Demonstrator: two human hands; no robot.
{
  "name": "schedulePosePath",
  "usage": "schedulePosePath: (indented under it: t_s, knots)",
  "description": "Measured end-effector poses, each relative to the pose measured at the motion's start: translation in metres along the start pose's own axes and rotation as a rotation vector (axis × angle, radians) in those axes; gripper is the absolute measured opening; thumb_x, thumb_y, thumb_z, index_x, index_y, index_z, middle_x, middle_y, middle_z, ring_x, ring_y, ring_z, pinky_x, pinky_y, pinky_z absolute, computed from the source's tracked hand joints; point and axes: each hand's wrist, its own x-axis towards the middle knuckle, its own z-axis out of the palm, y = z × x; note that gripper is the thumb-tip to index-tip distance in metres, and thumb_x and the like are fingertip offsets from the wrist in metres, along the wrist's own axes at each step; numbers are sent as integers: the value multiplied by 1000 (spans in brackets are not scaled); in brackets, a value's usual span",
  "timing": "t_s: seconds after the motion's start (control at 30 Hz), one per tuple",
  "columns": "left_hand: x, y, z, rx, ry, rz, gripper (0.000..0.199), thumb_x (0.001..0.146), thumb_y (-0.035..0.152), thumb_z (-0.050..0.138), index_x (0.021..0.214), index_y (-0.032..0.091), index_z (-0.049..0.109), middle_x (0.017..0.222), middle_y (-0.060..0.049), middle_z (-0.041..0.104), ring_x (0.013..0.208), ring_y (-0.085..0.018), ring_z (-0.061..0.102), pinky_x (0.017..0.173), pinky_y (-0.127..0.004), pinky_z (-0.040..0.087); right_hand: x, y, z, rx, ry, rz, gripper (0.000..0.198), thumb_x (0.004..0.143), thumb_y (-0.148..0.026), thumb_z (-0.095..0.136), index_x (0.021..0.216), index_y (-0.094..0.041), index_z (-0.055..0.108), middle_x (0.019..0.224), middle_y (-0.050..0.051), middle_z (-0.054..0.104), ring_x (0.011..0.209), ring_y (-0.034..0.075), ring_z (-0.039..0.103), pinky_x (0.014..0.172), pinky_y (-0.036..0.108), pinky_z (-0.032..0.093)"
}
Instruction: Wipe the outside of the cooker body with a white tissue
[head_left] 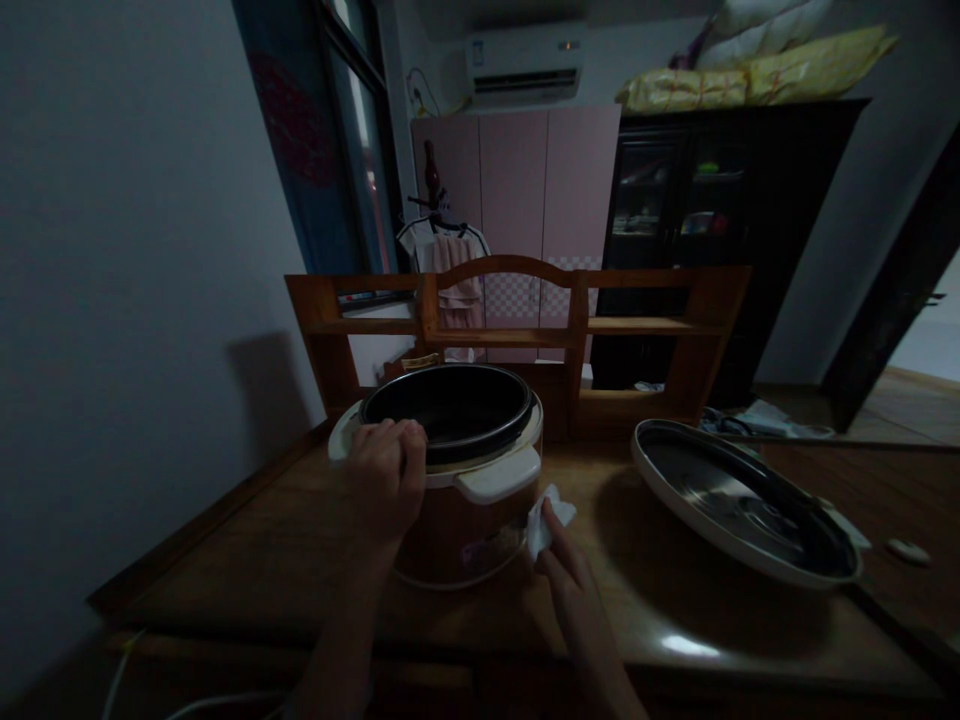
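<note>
An electric cooker (457, 540) with a brown body and white rim stands on the wooden desk. Inside it sits a black inner pot (450, 392), uncovered at the top. My left hand (386, 475) is closed over the near left edge of the pot, its fingertips partly hidden. Low on the cooker's right side, my right hand (564, 560) pinches a crumpled white tissue (547, 515) close against the body. A white handle (501, 478) juts out between my hands. The cooker's lid (742, 505) lies to the right with its dark metal inner side facing up.
A wooden desk (300, 560) with a low shelf back (502, 265) holds these things. A white wall (150, 300) borders it on the left. White cables (217, 700) hang at the front left. Wardrobes (514, 180) stand behind, and a small white object (907, 551) lies far right.
</note>
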Motion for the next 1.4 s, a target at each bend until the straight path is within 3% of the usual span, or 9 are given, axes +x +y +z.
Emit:
schedulePosePath:
  t_s: [0.13,0.33,0.57,0.83,1.0,1.2,1.4]
  knots:
    - [-1,-2,1,0,7,-13,30,96,24,38,70,22,53,69,-2,60,71,-18,53,80,-37,39,15,7,9,27,-43,3,76,86,-50,59,152,-23,32,159,1,31,149,24,23,121,40,15]
    - [-2,-3,2,-1,10,-15,30,95,24,39,70,22,54,72,-3,63,74,-19,56,80,-38,40,18,20,20,132,-98,65,85,86,-53,56,156,-22,18,161,1,24,150,22,18,121,42,17]
    - [-1,-2,1,-1,16,15,27,95,21,39,74,21,55,73,-4,63,75,-20,55,79,-37,40,-3,17,24,157,-135,71,82,86,-50,58,155,-24,21,160,-1,25,150,21,16,121,41,16]
    - [-1,-1,1,-1,6,-18,29,96,23,38,71,21,52,69,-3,58,71,-19,53,77,-37,39,-15,19,28,213,-174,88,84,87,-42,57,156,-23,13,162,2,20,151,19,12,121,42,16]
    - [-1,-2,2,4,-2,-23,29,96,24,37,72,22,52,72,-3,60,73,-19,54,80,-38,39,-30,8,35,180,-233,111,85,89,-37,53,157,-24,3,160,3,28,151,18,11,120,45,19]
    - [-1,-3,1,-7,-8,-20,29,95,24,37,71,22,53,70,-3,60,70,-19,53,78,-38,39,-36,0,37,100,-261,79,87,87,-32,51,157,-22,0,162,1,21,151,16,3,121,44,9]
    - [-1,-4,2,1,-11,-16,29,96,25,38,71,22,52,72,-3,61,72,-19,55,81,-38,39,-31,6,31,21,-306,58,85,89,-28,47,156,-19,-5,164,3,9,151,15,2,121,42,6]
